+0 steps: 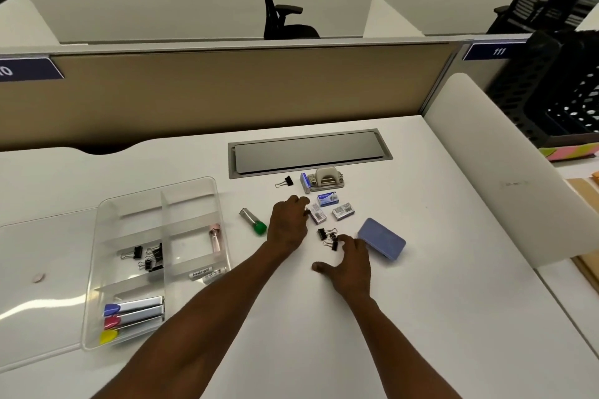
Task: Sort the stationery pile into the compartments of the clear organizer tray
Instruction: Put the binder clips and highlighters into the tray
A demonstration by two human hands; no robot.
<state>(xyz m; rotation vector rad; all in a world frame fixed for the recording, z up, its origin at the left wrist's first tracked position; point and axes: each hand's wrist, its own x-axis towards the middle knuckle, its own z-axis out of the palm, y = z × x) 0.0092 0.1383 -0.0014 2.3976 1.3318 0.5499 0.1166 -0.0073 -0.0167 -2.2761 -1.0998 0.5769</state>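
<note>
tray (97, 269) tube (207, 273) reads "heybright", left hand (288, 227) fingers curled (grip unclear), right hand (350, 264) fingers spread

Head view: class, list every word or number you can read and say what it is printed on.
"Heybright": white label in the tray.
"111": blue sign on the partition.
"0": blue sign at left, partly cut off.
Staple boxes: print too small to read.

The clear organizer tray (191, 194) lies on the tabletop (453, 269), holding black binder clips (147, 256) and three highlighters (133, 317). Loose staple boxes (327, 199), more clips (327, 236) and a green-capped marker (253, 221) lie scattered right of it.
</note>
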